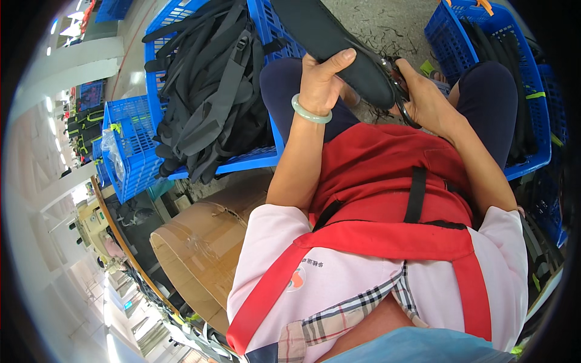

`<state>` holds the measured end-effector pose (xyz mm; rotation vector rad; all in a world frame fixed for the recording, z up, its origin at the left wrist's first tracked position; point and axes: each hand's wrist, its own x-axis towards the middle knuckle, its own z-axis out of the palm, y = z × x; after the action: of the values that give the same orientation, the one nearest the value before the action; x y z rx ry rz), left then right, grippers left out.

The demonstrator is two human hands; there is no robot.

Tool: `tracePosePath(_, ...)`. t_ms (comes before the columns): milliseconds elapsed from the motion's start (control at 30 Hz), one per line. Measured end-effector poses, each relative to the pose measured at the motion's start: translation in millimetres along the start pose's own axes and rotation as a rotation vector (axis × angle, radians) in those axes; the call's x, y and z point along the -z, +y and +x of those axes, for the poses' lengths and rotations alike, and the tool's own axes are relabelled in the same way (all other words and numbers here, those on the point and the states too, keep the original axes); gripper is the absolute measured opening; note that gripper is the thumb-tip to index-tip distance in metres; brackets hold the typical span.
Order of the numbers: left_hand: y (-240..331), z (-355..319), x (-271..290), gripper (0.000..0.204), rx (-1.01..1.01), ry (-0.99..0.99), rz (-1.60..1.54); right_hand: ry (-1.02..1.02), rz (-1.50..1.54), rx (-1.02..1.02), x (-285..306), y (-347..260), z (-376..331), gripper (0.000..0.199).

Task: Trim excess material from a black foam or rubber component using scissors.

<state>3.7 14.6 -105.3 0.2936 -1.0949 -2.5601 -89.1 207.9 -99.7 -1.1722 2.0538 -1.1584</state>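
Note:
My left hand (322, 83), with a pale green bangle at the wrist, is closed on a black padded strap (321, 36), its thumb lying across the top. The wide strap slants from the upper left down to a rounded end near my right hand. My right hand (428, 104) is closed around the dark handles of scissors (399, 86). Their metal part lies along the strap's right edge; the blade tips cannot be made out. Left of my knees, a blue plastic crate (277, 130) holds a heap of similar black straps (209, 115).
Another blue crate (540, 121) with dark pieces stands beyond my right knee. Black thread scraps litter the floor (387, 27) ahead. A smaller blue crate (130, 142) and an open cardboard box (187, 254) are at my left. A red apron (387, 175) covers my lap.

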Motion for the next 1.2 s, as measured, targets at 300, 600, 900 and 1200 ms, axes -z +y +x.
tracePosePath(300, 0, -2, -1, 0.018, -0.001, 0.004, -0.031, -0.089, -0.037, -0.003, 11, -3, 0, 0.045)
tracePosePath(600, 16, -1, 2, 0.017, 0.134, -0.018, -0.163, -0.077, -0.063, -0.147, 11, -11, 0, 0.027)
tracePosePath(900, 2, 3, 7, 0.020, 0.047, 0.005, -0.078, 0.030, -0.101, -0.013, -4, 11, -4, 0.039)
tracePosePath(1200, 0, -2, 1, 0.020, 0.015, -0.014, -0.068, -0.099, -0.053, -0.051, 9, -4, -4, 0.051)
